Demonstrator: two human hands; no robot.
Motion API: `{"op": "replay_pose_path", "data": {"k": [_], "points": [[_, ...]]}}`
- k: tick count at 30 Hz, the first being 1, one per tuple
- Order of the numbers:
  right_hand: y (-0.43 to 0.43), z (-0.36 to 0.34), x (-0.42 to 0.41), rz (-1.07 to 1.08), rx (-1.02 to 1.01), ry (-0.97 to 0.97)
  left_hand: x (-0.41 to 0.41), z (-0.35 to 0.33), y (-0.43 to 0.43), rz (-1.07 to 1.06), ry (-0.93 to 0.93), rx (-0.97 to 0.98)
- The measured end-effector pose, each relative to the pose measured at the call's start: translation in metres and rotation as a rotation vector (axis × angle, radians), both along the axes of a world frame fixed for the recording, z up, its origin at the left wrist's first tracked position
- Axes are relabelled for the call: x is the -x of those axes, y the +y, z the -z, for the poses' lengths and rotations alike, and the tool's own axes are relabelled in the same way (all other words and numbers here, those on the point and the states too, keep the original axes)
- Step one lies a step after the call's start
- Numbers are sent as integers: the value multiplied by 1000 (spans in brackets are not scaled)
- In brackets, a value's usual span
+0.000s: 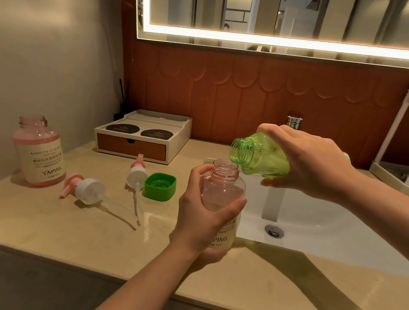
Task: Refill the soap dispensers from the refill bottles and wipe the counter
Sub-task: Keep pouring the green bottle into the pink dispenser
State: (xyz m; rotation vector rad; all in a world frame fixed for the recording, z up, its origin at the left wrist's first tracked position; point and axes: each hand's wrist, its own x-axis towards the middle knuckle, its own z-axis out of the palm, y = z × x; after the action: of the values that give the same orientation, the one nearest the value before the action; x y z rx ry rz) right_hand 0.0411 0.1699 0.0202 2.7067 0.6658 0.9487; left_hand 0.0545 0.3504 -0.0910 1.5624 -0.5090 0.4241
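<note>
Bare forearms show at the bottom centre and right edge of the frame; the left hand (205, 218) and right hand (309, 164) are bare as well, both arms uncovered to the frame's edge

The beige counter (82, 229) holds a green cap (160, 186). A pump top (137, 174) lies just beside the cap at nine o'clock. A second pump top (85, 189) and a pink soap bottle (39, 152) are farther that way. A drawer box (143, 135) sits at eleven o'clock.

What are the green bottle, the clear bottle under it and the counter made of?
The green bottle looks like glossy translucent plastic: light passes through it and the neck has moulded threads. The clear bottle is probably plastic, possibly glass: it is see-through, faintly pink, with a threaded neck. The counter seems polished beige stone or a look-alike: its surface shows glare.
</note>
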Motion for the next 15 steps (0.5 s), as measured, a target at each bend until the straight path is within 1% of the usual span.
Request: {"op": "replay_pose_path", "data": {"k": [15], "points": [[-1,-1,-5,-70,66,-89,4,-3,0,13,9,6]]}}
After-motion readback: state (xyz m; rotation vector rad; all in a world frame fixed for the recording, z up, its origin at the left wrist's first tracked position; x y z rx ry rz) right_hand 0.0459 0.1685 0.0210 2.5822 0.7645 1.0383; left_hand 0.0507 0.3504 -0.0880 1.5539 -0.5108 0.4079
